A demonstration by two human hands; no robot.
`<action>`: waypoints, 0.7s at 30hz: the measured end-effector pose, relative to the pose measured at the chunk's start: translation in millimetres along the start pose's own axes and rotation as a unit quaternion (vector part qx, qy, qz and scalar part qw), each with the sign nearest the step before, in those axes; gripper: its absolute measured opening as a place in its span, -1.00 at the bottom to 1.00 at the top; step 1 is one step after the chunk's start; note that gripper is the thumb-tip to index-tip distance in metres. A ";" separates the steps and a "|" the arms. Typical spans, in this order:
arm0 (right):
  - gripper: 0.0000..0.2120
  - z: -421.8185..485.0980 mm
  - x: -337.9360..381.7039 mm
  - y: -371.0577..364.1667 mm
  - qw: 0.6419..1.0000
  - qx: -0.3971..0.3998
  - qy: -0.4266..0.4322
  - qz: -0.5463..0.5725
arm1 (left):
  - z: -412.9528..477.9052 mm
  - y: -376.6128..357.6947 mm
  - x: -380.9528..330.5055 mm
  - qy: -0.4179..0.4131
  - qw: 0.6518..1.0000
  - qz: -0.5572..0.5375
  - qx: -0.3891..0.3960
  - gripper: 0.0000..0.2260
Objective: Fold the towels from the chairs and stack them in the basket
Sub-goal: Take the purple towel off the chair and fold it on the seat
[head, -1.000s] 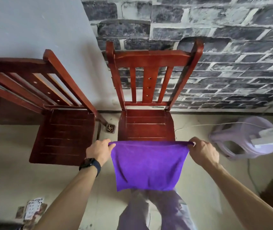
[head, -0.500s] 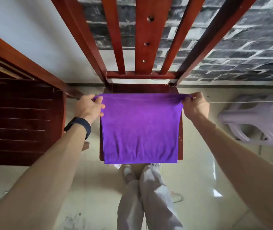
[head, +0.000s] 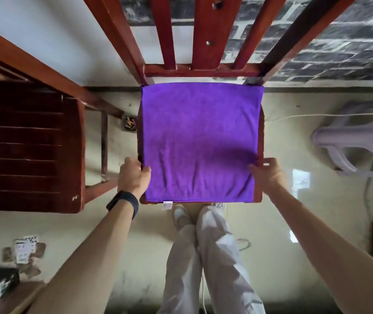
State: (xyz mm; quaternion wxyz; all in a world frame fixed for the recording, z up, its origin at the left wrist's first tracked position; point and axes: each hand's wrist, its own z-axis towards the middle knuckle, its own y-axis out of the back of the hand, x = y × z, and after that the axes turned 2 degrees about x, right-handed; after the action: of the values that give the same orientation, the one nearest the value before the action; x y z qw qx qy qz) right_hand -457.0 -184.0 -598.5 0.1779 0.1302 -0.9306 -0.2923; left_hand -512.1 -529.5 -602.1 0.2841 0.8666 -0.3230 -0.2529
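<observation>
Change: half a second ago the towel (head: 200, 143) hung from both hands by its far edge above the seat; it now lies spread flat on the seat, and both hands have come back to its near part.
Towel: purple, square, lying flat and covering almost the whole seat of the middle chair (head: 206, 71); its far edge reaches the foot of the chair back, its near edge lies along the front of the seat, with a small white label (head: 167, 205) poking out below that edge.
Surface: mostly smooth, with light wrinkles near the front edge and toward the right corner.
Left hand (head: 133, 177): at the towel's left edge near the front corner, fingers curled onto the edge; a pinch looks likely but I cannot tell for sure. A dark watch (head: 123, 203) sits on that wrist.
Right hand (head: 266, 174): at the towel's right edge near the front corner, thumb on top of the cloth and fingers beside the seat rim; whether it truly grips I cannot tell.
Second chair (head: 27, 146): same red-brown wood, just to the left, seat bare.
Floor: pale, with a lavender plastic stool (head: 353, 146) on its side to the right.
Person: standing close to the seat front, light trousers (head: 206, 264) and shoes showing below the towel.
</observation>
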 end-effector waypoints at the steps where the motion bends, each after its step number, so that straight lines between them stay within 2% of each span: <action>1: -0.45 -10.2 -19.9 -10.0 0.999 0.007 -0.020 -0.025 | -8.3 -12.9 20.6 0.007 1.000 0.013 0.019 -0.77; 3: -0.58 -30.6 -46.6 -26.2 0.998 0.011 -0.032 -0.054 | -24.8 -32.2 46.0 0.029 0.999 0.012 0.039 -0.72; 6: -0.69 -41.5 -63.2 -40.5 0.998 -0.025 -0.018 -0.047 | -41.5 -46.4 55.7 0.036 0.999 -0.003 0.004 -0.74; 9: -0.68 -40.5 -65.1 -48.8 0.997 -0.050 -0.037 -0.035 | -49.3 -48.1 57.2 0.013 1.000 -0.010 -0.026 -0.77; 15: -0.65 -42.9 -60.2 -42.2 0.996 -0.014 -0.078 -0.026 | -59.0 -29.2 54.6 0.051 0.997 0.032 -0.046 -0.70; 18: -0.64 -44.5 -63.2 -37.5 0.997 0.000 -0.080 0.013 | -56.6 -25.0 57.6 0.038 0.999 -0.028 -0.010 -0.73; 21: -0.80 -46.6 -67.4 -33.0 0.993 0.019 -0.084 0.086 | -52.6 -24.5 60.4 0.061 0.987 -0.150 0.019 -0.78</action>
State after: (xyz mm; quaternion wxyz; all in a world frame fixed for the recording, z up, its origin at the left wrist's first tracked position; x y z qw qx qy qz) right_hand -372.6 -210.1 -599.5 0.1214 0.0280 -0.9553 -0.2681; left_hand -429.1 -539.3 -596.2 0.2454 0.9243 -0.1761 -0.2333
